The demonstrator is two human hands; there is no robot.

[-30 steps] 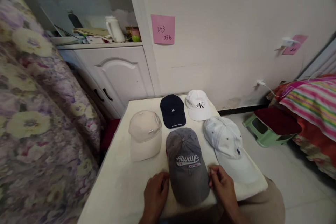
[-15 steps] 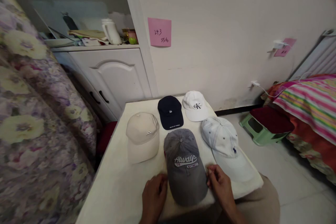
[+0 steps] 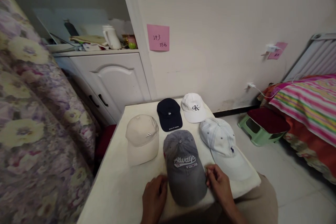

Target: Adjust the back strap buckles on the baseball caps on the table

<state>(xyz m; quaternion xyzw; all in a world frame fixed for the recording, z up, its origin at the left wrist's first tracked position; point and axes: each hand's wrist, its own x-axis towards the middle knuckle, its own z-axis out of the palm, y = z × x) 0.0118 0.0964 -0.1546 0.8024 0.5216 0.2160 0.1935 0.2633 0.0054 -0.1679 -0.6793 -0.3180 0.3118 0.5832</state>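
Note:
A grey baseball cap (image 3: 187, 185) with "Always" stitched on its front lies brim toward me between my two hands. Just left of its brim, my left hand (image 3: 154, 194) rests on the table with fingers curled and nothing visible in them. At the brim's right side, my right hand (image 3: 219, 182) has thumb and fingers drawn together, close to the cap's edge; whether it touches is unclear. Around the grey cap lie a beige cap (image 3: 143, 143), a navy cap (image 3: 169, 115), a white cap with "CK" letters (image 3: 193, 108) and a pale denim cap with a small rider emblem (image 3: 225, 147).
The caps are on a cream-covered table (image 3: 112, 189) against the wall. A floral curtain (image 3: 39, 119) hangs at left, beside a white cabinet (image 3: 118, 77). To the right stand a green stool (image 3: 256, 133) with a dark red top and a bed with a striped cover (image 3: 307, 94).
The view has shifted slightly, so the wall and cabinet sit a little lower in the picture. Both hands and all the caps keep the same places on the table.

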